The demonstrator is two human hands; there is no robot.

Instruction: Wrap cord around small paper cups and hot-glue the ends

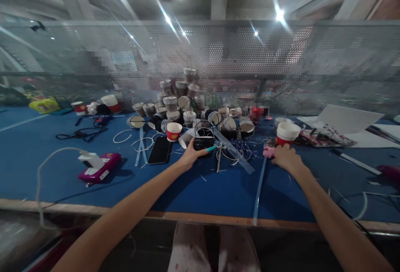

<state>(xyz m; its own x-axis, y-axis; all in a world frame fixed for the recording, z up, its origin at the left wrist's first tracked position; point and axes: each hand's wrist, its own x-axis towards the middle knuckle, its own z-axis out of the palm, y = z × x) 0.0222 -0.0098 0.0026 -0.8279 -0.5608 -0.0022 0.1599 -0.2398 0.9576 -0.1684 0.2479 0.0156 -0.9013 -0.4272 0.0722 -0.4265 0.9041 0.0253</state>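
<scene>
Cups (170,104) piled behind the small black container (203,142) could topple if my left hand (189,155), closed around it, knocks them, and I cannot tell whether my right hand (288,158), half-curled by the pink thing (268,151), grips it.

Workshop — blue worktable (218,201), piled cups (170,104), perforated screen (218,55).

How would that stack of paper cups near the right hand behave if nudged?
The stack of paper cups is probably light, given its papery look. It may tip as one, since the cups stand nested upright. The separate rims suggest one might lift free.
</scene>
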